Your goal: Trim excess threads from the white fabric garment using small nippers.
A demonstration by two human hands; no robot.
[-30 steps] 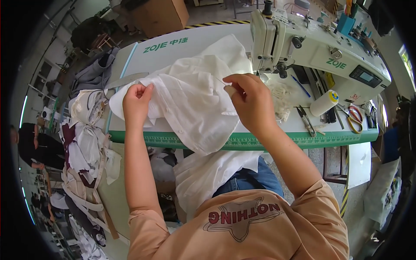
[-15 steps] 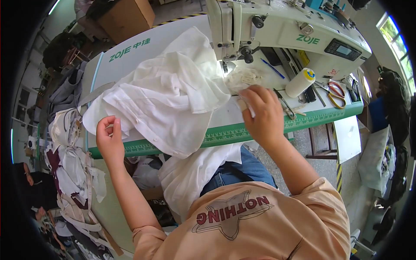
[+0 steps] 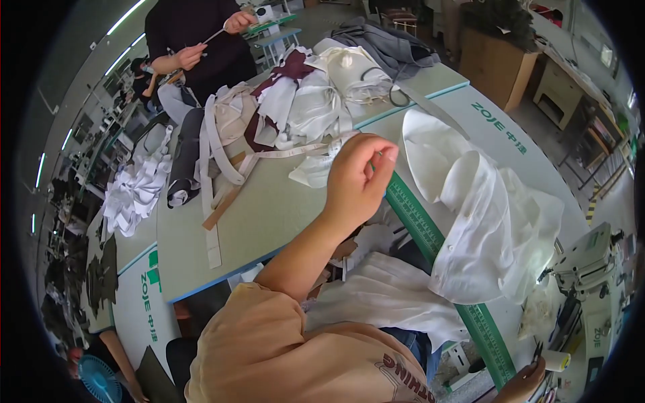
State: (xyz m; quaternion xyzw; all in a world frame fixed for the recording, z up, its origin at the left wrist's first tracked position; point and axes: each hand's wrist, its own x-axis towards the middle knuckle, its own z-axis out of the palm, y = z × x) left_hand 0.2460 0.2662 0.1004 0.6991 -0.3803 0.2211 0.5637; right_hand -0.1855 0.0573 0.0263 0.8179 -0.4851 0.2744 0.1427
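At 3 to 4 o'clock on the worktop (image 3: pixel 524 164), a white buttoned garment (image 3: pixel 484 242) lies in loose folds, overlapping the green ruler strip (image 3: pixel 489 339) and reaching the lit needle area of the sewing machine (image 3: pixel 591 258). Of the two hands, the left hand (image 3: pixel 363 173), near centre toward 2 o'clock, is curled, thumb close to forefinger, clear of the garment, with nothing visibly held. The right hand (image 3: pixel 527 381), between 4 and 5 o'clock, appears closed on dark snips (image 3: pixel 538 350) beside a white thread cone (image 3: pixel 557 361). The step in hand is probably taking up the snips; the next move seemingly calls for the left hand to steady the garment and the right to bring the blades to it.
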